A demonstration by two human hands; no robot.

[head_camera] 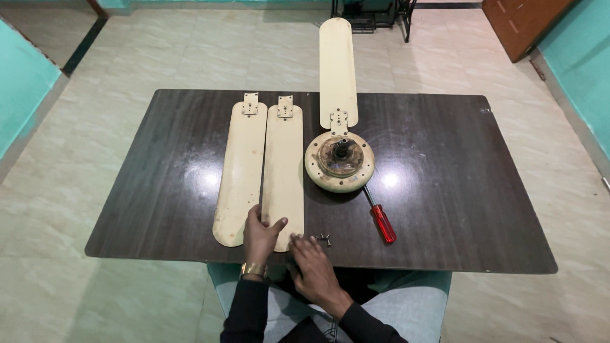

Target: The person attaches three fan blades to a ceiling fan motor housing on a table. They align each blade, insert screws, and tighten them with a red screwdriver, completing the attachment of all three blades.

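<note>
No packages, labels, signs or screens appear anywhere in this head-camera view.

— What am I looking at on the surface [445, 190]?

— From my feed, it's a dark wood-grain top. At nine o'clock two cream fan blades lie side by side, touching: the left blade [240, 174] and the right blade [283, 171].

— And the centre?

— I see the round fan motor [338, 162], with a third blade [337, 70] attached, reaching past the twelve o'clock edge. A red-handled screwdriver [380, 219] lies at the motor's five o'clock, and small screws [323, 239] sit near six o'clock.
</note>
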